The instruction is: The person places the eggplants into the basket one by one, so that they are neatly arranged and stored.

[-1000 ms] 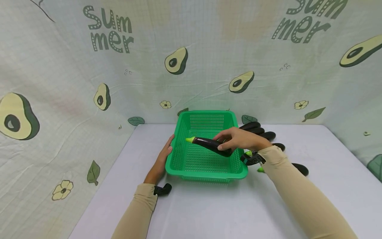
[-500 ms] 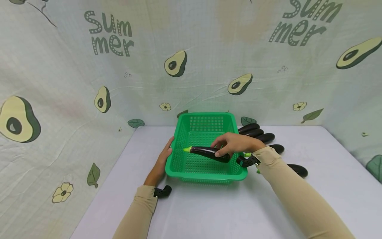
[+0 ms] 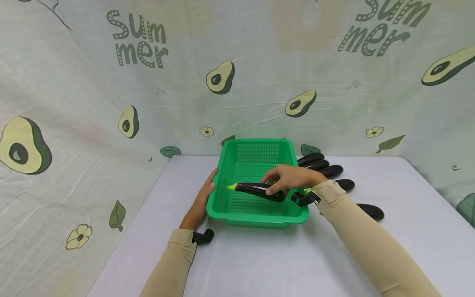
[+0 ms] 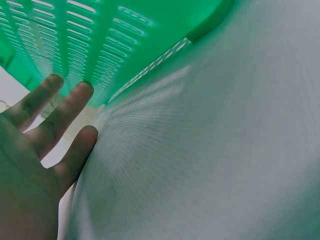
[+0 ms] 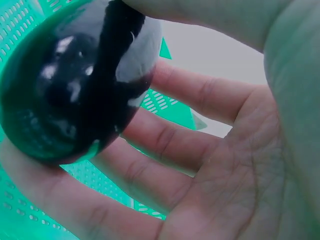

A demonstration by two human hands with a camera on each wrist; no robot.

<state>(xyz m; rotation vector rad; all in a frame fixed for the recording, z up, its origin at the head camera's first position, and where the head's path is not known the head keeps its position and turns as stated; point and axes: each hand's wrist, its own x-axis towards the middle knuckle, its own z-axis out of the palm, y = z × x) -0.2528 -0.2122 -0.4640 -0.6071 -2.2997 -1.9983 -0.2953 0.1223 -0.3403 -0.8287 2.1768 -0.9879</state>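
My right hand (image 3: 293, 177) grips a dark purple eggplant (image 3: 256, 189) by its thick end, over the inside of the green plastic basket (image 3: 256, 218). The eggplant's pale green stem points left. In the right wrist view, the thumb and fingers wrap round the rounded end of the eggplant (image 5: 70, 85), with basket mesh behind. Whether it touches the basket floor I cannot tell. At the basket's left side lies my left hand (image 3: 202, 200), its fingers straight against the outer wall. The left wrist view has those spread fingers (image 4: 65, 115) beside the slotted basket wall (image 4: 125, 30).
Several more eggplants (image 3: 331, 171) lie on the white table (image 3: 256, 264) to the right of the basket, partly hidden by the right hand and forearm. A printed cloth (image 3: 256, 49) hangs behind the table.
My right hand has lowered the eggplant deeper into the basket and slightly left, and the eggplant has become more level. The left hand stays against the basket.
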